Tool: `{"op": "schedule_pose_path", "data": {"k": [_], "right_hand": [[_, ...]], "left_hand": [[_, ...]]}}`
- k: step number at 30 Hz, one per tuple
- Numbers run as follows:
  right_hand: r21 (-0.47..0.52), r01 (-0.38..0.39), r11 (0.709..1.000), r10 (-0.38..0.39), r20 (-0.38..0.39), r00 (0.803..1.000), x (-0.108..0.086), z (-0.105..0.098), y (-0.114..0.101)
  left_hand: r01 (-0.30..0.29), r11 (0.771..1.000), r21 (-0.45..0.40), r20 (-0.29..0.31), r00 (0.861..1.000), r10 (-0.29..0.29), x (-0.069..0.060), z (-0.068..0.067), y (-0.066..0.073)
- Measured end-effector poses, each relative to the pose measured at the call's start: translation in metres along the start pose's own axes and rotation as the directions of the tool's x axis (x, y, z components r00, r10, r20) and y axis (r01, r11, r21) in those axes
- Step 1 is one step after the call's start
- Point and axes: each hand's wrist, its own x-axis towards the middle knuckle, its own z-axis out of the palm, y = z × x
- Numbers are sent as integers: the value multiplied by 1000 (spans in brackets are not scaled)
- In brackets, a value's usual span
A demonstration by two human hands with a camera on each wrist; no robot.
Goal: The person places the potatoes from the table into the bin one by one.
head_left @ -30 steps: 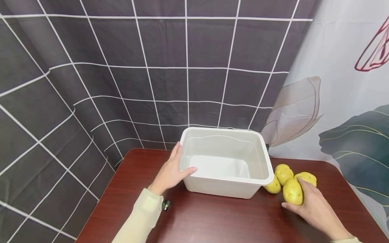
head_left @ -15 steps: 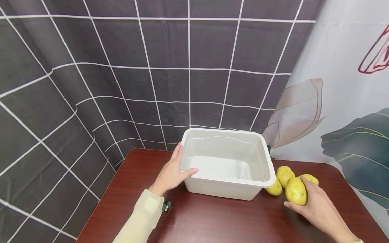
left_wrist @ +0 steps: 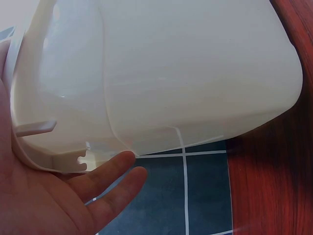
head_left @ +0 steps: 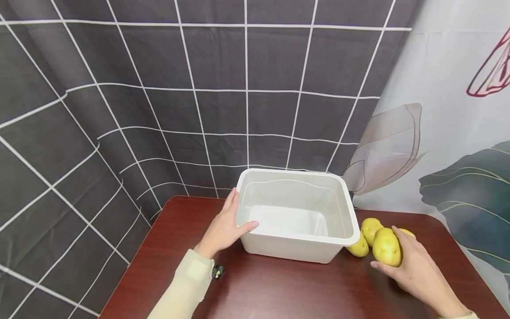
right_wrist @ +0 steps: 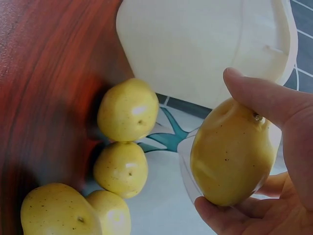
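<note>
A white plastic bin stands on the table. My left hand lies against its left side, thumb over the front rim; in the left wrist view the hand has its fingers extended along the bin's outside. To the right of the bin, my right hand grips a yellow potato. The right wrist view shows this potato between the thumb and fingers of the hand, with several other potatoes beside it on the table. Part of the group, including one potato, shows behind the held one.
The dark red table extends in front of the bin and to both sides. A dark curtain with white grid lines hangs behind and to the left, and a pale patterned curtain hangs at the right.
The right hand has raised its potato slightly, which now covers more of the potato behind it. The left hand and the bin have kept their places, apart from a small shift of the view.
</note>
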Motion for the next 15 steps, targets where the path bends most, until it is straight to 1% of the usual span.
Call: {"op": "schedule_pose_path", "data": {"k": [6,15], "right_hand": [[-9,-3,1000,3,-15,1000,0,-3,-2],[25,23,999,-22,-41,999,0,-8,-4]], "left_hand": [[2,1000,-6,-2,1000,-2,0,1,0],[3,1000,-10,-7,1000,-3,1,1,-1]]}}
